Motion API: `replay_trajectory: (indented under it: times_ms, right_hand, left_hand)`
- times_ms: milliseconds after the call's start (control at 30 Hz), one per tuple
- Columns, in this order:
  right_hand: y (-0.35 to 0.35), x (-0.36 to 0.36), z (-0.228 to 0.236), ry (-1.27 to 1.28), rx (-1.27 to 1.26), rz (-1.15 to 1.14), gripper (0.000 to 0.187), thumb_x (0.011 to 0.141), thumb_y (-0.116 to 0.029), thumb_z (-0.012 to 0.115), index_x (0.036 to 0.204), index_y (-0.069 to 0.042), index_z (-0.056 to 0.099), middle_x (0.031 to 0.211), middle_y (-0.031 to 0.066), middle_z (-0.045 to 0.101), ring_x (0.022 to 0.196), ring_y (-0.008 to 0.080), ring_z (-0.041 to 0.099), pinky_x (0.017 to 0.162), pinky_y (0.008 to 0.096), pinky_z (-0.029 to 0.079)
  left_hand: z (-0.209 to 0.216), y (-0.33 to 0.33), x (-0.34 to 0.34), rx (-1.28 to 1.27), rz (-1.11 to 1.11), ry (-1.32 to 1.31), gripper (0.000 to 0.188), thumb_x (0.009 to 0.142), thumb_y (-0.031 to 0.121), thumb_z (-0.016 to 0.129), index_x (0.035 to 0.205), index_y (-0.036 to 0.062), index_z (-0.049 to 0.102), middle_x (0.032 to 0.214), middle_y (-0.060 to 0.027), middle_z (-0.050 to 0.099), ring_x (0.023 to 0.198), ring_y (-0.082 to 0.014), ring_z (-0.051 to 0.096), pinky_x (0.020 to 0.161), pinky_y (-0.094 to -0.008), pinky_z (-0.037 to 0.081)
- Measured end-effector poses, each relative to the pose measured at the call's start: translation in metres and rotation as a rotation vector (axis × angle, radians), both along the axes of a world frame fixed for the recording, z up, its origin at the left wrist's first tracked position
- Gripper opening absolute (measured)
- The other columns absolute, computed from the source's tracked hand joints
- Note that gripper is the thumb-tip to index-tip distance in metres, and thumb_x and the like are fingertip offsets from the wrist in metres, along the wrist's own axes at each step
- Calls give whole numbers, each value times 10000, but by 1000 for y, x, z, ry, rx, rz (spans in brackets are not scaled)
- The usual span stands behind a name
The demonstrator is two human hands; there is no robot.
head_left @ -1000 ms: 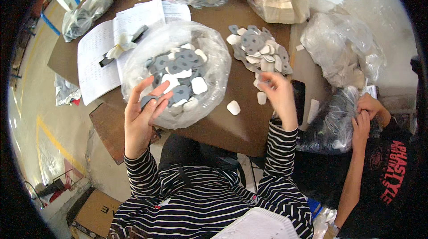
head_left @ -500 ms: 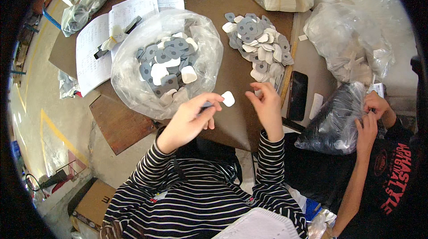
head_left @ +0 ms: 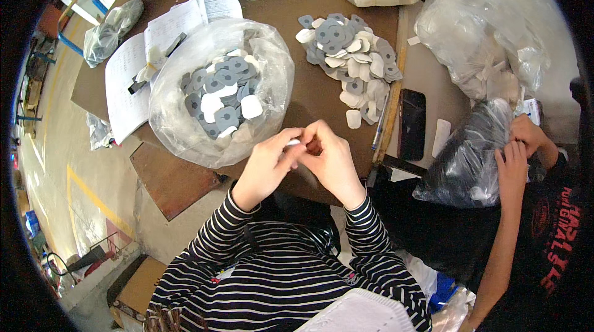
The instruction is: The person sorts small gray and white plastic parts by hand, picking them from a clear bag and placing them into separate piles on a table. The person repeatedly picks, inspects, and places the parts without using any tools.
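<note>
Over the brown table's near edge, left hand and right hand meet, fingertips of both pinched together on 1 small white flat pad, just beside the clear plastic bag of grey and white pads.

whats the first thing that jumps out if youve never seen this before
Most striking is the open clear plastic bag left of centre on the brown table, heaped with grey and white flat pads, and a loose pile of the same pads to its right. Just below, the left hand and right hand meet over a small white pad. At the right edge, another person's hands work at a dark plastic bag.
</note>
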State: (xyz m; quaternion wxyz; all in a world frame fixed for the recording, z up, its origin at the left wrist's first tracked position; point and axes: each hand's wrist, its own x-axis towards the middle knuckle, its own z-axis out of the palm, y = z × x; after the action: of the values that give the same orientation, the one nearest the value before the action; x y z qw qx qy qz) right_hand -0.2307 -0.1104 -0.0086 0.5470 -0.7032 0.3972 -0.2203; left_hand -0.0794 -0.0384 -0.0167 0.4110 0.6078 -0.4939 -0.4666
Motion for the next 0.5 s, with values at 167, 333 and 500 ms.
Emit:
replay_trajectory:
  times_ms: [167, 333, 500]
  right_hand:
    - [-24, -16, 24, -135, -205, -88, 396, 788, -35, 788, 1123, -42, 578, 1070, 76, 619, 863, 140, 643, 742, 284, 522]
    - [-107, -48, 2, 271, -698, -332, 477, 802, -75, 759, 1241, -54, 576, 1163, 139, 603, 984, 274, 628, 856, 351, 508]
    - [-153, -70, -7, 511, -926, -286, 499, 786, 23, 630, 1273, -53, 552, 1329, 216, 543, 1164, 410, 555, 1009, 457, 448]
  left_hand:
    - [25, -5, 26, -204, 342, 170, 183, 1026, 110, 496, 1134, 22, 615, 897, -53, 693, 765, -140, 652, 716, -281, 524]
    - [33, -18, 93, -395, 436, -402, 263, 994, 98, 537, 1233, 4, 594, 1220, -161, 651, 1192, -258, 583, 1039, -367, 421]
    - [36, -5, 105, -402, 497, -494, 350, 915, 9, 598, 1265, 2, 593, 1355, -172, 591, 1305, -288, 523, 1087, -378, 383]
